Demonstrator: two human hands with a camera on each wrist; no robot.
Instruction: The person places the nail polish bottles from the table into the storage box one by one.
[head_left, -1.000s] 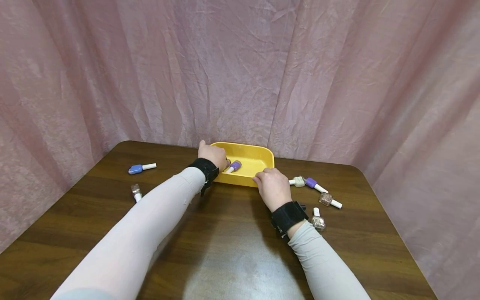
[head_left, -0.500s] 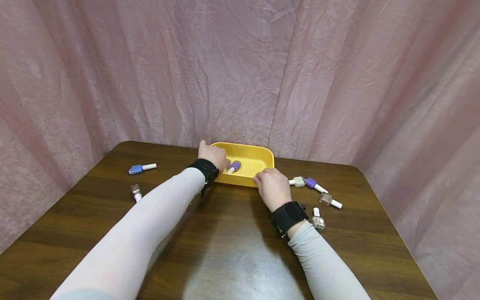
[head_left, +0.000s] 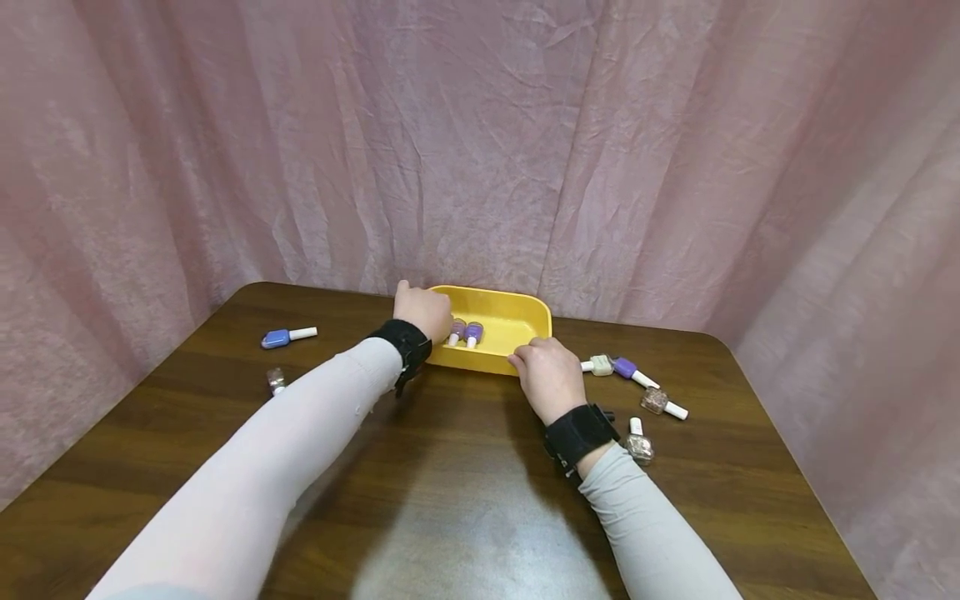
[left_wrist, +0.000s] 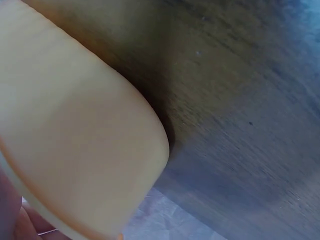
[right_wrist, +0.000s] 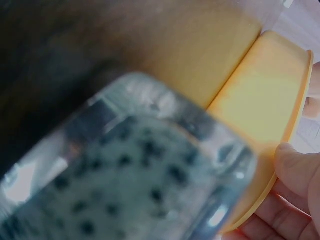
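Observation:
A yellow tray [head_left: 487,362] sits at the back of the table. My right hand [head_left: 551,377] grips its near right rim; the right wrist view shows the thumb [right_wrist: 300,167] against that rim and fingers beyond it. At the tray's left end is my left hand [head_left: 424,312], its fingers mostly hidden; in the left wrist view some fingers [left_wrist: 27,225] show past the tray wall [left_wrist: 85,135]. Beside them, inside the tray, a mauve nail polish bottle [head_left: 457,329] and a purple nail polish bottle [head_left: 474,334] lie side by side. Whether the left fingers hold anything cannot be told.
Right of the tray lie a cream polish bottle [head_left: 601,365], a purple one [head_left: 625,367] and glittery ones [head_left: 655,401] [head_left: 640,448]. Leftward are a blue bottle [head_left: 276,338] and a glittery one [head_left: 276,379]. Pink curtain [head_left: 480,150] hangs behind the table.
The two bottles in the tray have turned from slanted to nearly straight, caps toward me. My left hand has shifted slightly left, uncovering the mauve bottle. My right hand stays on the rim.

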